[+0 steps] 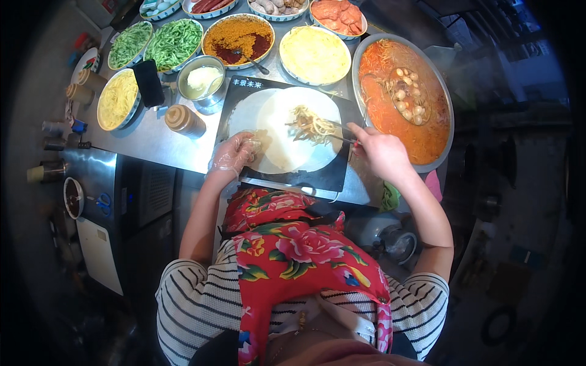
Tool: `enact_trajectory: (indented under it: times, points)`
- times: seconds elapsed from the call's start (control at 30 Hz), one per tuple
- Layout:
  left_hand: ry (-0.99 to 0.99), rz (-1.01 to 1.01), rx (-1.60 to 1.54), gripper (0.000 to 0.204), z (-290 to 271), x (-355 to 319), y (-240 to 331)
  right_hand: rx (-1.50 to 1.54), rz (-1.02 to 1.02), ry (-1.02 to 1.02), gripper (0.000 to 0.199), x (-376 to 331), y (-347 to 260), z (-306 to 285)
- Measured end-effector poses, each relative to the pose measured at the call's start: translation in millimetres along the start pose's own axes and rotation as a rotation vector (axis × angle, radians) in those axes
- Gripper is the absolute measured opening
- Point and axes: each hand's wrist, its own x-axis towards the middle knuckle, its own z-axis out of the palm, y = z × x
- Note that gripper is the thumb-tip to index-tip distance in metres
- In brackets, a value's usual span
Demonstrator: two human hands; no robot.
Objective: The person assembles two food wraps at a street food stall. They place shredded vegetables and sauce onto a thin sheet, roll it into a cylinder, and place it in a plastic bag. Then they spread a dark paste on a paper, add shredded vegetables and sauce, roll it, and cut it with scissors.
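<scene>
The far row of four bowls (pixel 337 36) is cut off at the upper edge, and the dim room at far right is hard to make out. The tips of the tongs (pixel 342 139) are lost in the shredded filling (pixel 312 126), a tangled brownish-yellow heap right of centre on two overlapping, pale, thin rounds (pixel 278 125). These lie on a dark mat (pixel 329 181) at the near edge of the surface (pixel 155 131). The right hand (pixel 378 149) is closed around the tongs. The gloved left hand (pixel 237 152) has curled fingers at the rounds' left side; whether it pinches an edge cannot be told. Nearby stand two bowls of green shreds (pixel 174 44), two of yellow shreds (pixel 315 53) and one large tray (pixel 450 116) of red broth.
</scene>
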Motion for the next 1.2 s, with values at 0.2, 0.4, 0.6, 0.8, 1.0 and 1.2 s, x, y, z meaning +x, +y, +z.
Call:
enact_trajectory:
  times: [0.2,0.4,0.6,0.8,1.0,1.2]
  points:
    - [0.193,0.55,0.818,0.045,19.0,37.3,-11.8,-0.005,-0.172,-0.095,0.058,57.6,-26.7,40.7]
    - [-0.08,0.469,0.934,0.042,45.2,89.2,9.5,-0.001,-0.102,-0.159,0.051,47.1,3.9,37.0]
    - [-0.036,0.378,1.024,0.031,39.5,100.2,16.8,-0.018,-0.02,-0.103,0.051,44.1,9.9,33.9]
    - [-0.032,0.184,0.827,0.034,27.2,86.9,15.0,0.07,-0.123,-0.103,0.044,46.8,-12.5,34.8]
    - [0.029,0.29,0.793,0.031,29.6,88.4,18.8,-0.063,0.093,0.048,0.057,108.7,85.8,-20.2]
    - [0.051,0.372,0.68,0.04,41.0,86.6,11.0,0.302,0.275,-0.328,0.056,228.1,128.8,-12.9]
